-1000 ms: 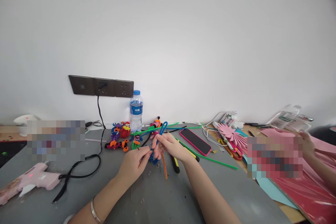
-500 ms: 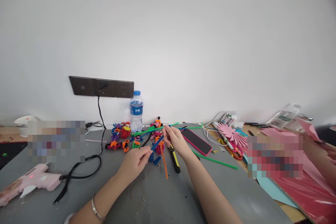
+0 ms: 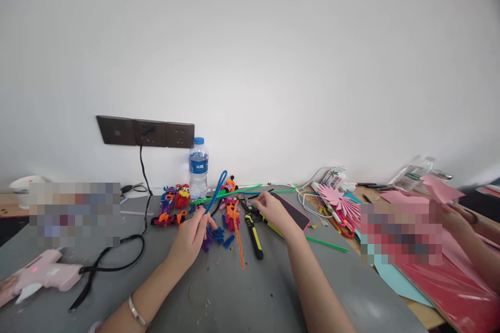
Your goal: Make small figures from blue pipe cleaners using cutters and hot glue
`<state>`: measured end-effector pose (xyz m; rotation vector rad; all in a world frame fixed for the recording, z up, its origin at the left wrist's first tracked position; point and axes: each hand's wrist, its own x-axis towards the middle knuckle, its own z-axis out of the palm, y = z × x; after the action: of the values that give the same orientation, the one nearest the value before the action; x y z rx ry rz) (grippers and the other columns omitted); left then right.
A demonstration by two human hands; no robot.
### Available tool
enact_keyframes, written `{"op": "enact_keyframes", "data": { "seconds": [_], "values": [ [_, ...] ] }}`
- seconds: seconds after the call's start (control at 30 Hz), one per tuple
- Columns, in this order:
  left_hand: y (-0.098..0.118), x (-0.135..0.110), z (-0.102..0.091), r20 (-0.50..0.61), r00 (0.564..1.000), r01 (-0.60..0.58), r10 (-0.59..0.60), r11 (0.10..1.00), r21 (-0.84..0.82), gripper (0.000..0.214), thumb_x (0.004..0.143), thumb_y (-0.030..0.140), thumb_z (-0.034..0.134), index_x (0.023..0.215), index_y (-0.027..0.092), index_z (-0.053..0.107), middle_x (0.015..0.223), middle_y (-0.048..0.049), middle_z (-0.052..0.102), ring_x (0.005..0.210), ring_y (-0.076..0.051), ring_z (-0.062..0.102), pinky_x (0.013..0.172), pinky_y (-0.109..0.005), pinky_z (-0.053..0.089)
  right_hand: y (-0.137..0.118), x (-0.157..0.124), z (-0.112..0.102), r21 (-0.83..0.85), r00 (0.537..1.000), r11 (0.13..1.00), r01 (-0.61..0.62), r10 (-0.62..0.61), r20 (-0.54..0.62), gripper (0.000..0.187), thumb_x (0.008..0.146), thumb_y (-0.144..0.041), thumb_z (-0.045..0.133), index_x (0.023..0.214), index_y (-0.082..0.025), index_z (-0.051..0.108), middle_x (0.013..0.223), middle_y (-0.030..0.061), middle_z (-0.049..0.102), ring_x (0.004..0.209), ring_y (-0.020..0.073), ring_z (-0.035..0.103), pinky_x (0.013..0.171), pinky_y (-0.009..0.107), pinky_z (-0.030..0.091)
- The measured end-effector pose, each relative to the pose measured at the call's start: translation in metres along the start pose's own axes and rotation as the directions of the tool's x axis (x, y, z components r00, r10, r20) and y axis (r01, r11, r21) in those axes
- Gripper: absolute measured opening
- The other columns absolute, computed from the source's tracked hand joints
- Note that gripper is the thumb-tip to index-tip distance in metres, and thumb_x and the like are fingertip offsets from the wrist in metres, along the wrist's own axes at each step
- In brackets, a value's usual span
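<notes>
My left hand (image 3: 192,231) is closed around a blue pipe cleaner (image 3: 217,189), which is bent into a long narrow loop pointing up. My right hand (image 3: 269,212) has its fingers curled at the pivot of yellow-and-black pliers (image 3: 254,239). The jaws of the pliers lie left of its fingertips, and the hand partly covers one handle. Between the hands lies a pink and orange pipe-cleaner doll (image 3: 232,216) with an orange strand (image 3: 239,244) trailing toward me. Blue and purple pipe-cleaner pieces (image 3: 219,235) sit beside it.
More pipe-cleaner dolls (image 3: 182,196) stand near a water bottle (image 3: 199,171). A pink glue gun (image 3: 47,273) with a black cord is at left. A phone (image 3: 295,213), green pipe cleaners (image 3: 328,244) and a pink paper fan (image 3: 338,200) lie right. Another person's hand (image 3: 455,221) holds pink paper.
My hands have parted. The blue pipe cleaner, earlier between both hands, now stands up as a loop in my left hand. My right hand has come down to the pliers.
</notes>
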<state>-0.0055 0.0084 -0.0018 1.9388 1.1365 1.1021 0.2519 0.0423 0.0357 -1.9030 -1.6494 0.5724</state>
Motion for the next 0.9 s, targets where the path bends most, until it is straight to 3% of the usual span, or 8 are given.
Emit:
{"op": "enact_keyframes", "data": {
  "seconds": [0.1, 0.17, 0.23, 0.33, 0.43, 0.53, 0.73, 0.9],
  "values": [
    [0.000, 0.001, 0.001, -0.021, 1.000, 0.015, -0.017, 0.998, -0.062, 0.030, 0.100, 0.038, 0.026, 0.093, 0.021, 0.049, 0.079, -0.0020, 0.067, 0.052, -0.013, 0.050, 0.061, -0.028, 0.043, -0.004, -0.009, 0.011, -0.165, 0.995, 0.982, -0.094, 0.097, 0.008, 0.033, 0.070, -0.038, 0.072, 0.087, -0.014, 0.057, 0.102, 0.0216, 0.064, 0.105, 0.0402, 0.055, 0.087, 0.049, 0.040],
    [-0.001, 0.001, 0.002, -0.021, 0.999, 0.030, -0.032, 0.995, -0.091, 0.026, 0.100, 0.037, 0.025, 0.103, 0.021, 0.045, 0.078, -0.0008, 0.066, 0.049, -0.013, 0.048, 0.059, -0.028, 0.043, -0.010, -0.015, 0.017, -0.289, 0.990, 0.950, -0.122, 0.137, 0.032, 0.053, 0.065, -0.039, 0.077, 0.104, -0.009, 0.057, 0.116, 0.0270, 0.059, 0.114, 0.0459, 0.050, 0.091, 0.052, 0.038],
    [-0.001, 0.002, 0.003, -0.021, 0.999, 0.041, -0.043, 0.994, -0.103, 0.025, 0.100, 0.037, 0.025, 0.107, 0.021, 0.043, 0.077, -0.0002, 0.065, 0.048, -0.013, 0.048, 0.057, -0.028, 0.043, -0.016, -0.019, 0.022, -0.431, 0.983, 0.894, -0.119, 0.168, 0.077, 0.072, 0.066, -0.044, 0.076, 0.121, -0.006, 0.051, 0.126, 0.0281, 0.054, 0.119, 0.0459, 0.048, 0.091, 0.050, 0.040],
    [0.000, 0.002, 0.003, -0.026, 0.999, 0.037, -0.040, 0.994, -0.107, 0.026, 0.099, 0.038, 0.025, 0.100, 0.021, 0.045, 0.075, -0.0004, 0.064, 0.049, -0.012, 0.047, 0.058, -0.028, 0.044, -0.022, -0.020, 0.025, -0.505, 0.974, 0.853, -0.130, 0.205, 0.094, 0.080, 0.072, -0.044, 0.071, 0.133, -0.002, 0.041, 0.130, 0.0298, 0.051, 0.123, 0.0443, 0.047, 0.094, 0.047, 0.040],
    [-0.001, 0.002, 0.002, -0.035, 0.998, 0.056, -0.061, 0.992, -0.113, 0.030, 0.097, 0.042, 0.028, 0.093, 0.019, 0.049, 0.069, -0.0009, 0.060, 0.054, -0.014, 0.052, 0.061, -0.028, 0.046, -0.022, -0.018, 0.023, -0.474, 0.968, 0.865, -0.166, 0.233, 0.088, 0.083, 0.072, -0.042, 0.070, 0.134, 0.003, 0.039, 0.129, 0.0332, 0.052, 0.123, 0.0460, 0.047, 0.096, 0.048, 0.038],
    [-0.006, 0.002, 0.003, -0.065, 0.992, 0.095, -0.107, 0.981, -0.167, 0.036, 0.094, 0.046, 0.034, 0.102, 0.016, 0.054, 0.079, -0.0063, 0.064, 0.072, -0.017, 0.063, 0.070, -0.029, 0.052, -0.017, -0.016, 0.013, -0.407, 0.963, 0.898, -0.169, 0.238, 0.125, 0.078, 0.072, -0.043, 0.068, 0.131, 0.001, 0.043, 0.126, 0.0328, 0.055, 0.117, 0.0457, 0.053, 0.089, 0.046, 0.042],
    [-0.016, 0.000, 0.005, -0.061, 0.989, 0.117, -0.131, 0.973, -0.197, 0.040, 0.091, 0.046, 0.041, 0.108, 0.014, 0.058, 0.084, -0.0087, 0.066, 0.075, -0.017, 0.064, 0.075, -0.031, 0.054, 0.006, -0.010, -0.019, -0.138, 0.951, 0.970, -0.200, 0.226, 0.210, 0.040, 0.075, -0.050, 0.061, 0.091, -0.015, 0.057, 0.089, 0.0156, 0.067, 0.087, 0.0327, 0.064, 0.069, 0.037, 0.047],
    [-0.018, 0.000, 0.005, -0.067, 0.988, 0.124, -0.137, 0.978, -0.171, 0.043, 0.091, 0.046, 0.039, 0.113, 0.013, 0.058, 0.090, -0.0105, 0.068, 0.079, -0.018, 0.065, 0.078, -0.033, 0.053, 0.017, -0.006, -0.039, 0.176, 0.930, 0.956, -0.235, 0.168, 0.328, 0.036, 0.087, -0.053, 0.037, 0.083, -0.020, 0.051, 0.073, 0.0056, 0.062, 0.071, 0.0228, 0.065, 0.061, 0.033, 0.052]
  ]
}}
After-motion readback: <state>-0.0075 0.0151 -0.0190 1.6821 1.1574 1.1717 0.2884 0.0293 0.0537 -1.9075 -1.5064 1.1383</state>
